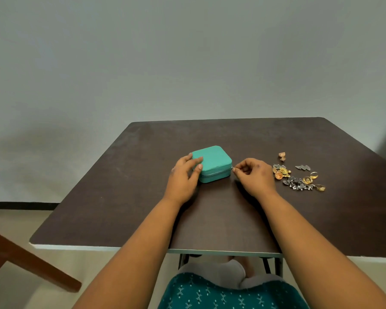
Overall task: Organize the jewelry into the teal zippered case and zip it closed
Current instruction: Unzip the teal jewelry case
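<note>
The teal zippered case (214, 161) lies closed, lid down, in the middle of the dark table. My left hand (184, 175) rests on its left side, fingers laid over the lid and thumb on the front wall. My right hand (254, 175) pinches the small metal zipper pull (232, 168) at the case's front right corner. A loose pile of jewelry (296, 177) lies to the right of my right hand: gold rings, gold earrings and dark silver pieces. One gold earring (282, 156) sits apart, a little farther back.
The dark brown table (210, 219) has a pale front edge close to my lap. A wooden chair frame (20, 259) stands at the lower left beside the table. A grey wall is behind the table.
</note>
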